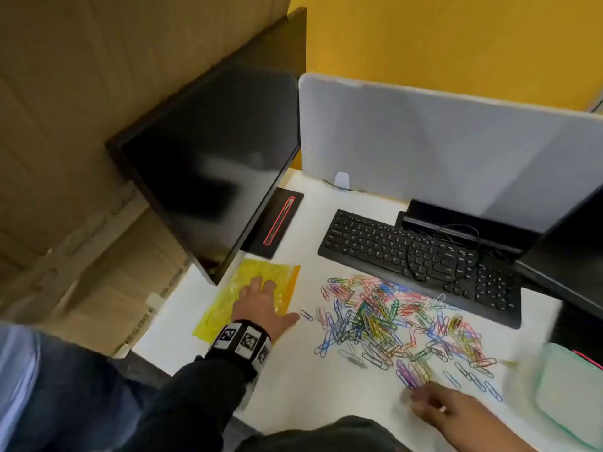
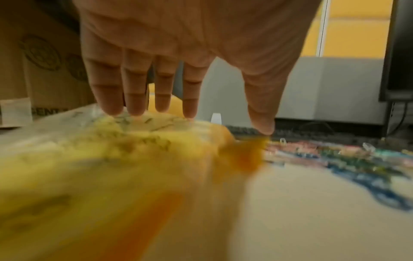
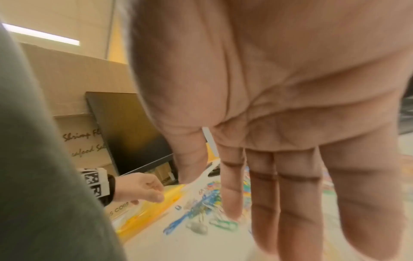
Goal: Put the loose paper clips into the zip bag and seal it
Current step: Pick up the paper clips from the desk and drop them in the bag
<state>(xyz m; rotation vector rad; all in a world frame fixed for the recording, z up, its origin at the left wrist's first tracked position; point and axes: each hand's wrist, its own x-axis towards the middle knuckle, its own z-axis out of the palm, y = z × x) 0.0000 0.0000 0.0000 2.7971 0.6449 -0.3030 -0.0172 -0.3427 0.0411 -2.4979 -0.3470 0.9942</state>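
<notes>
Right hand [image 1: 453,407] open over paper clips [image 1: 385,321]; left hand [image 1: 261,305] flat on zip bag [image 1: 228,301].

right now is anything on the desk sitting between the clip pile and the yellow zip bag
Nothing visible does: only bare desk separates the paper clips from the zip bag. The left hand rests on the bag.

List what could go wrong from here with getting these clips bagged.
1. The clips are spread widely, some under the keyboard edge and near the desk's front edge; sweeping them with the right hand may knock some off.
2. The bag lies flat under the left hand, its mouth not visibly open, so clips may miss it.
</notes>
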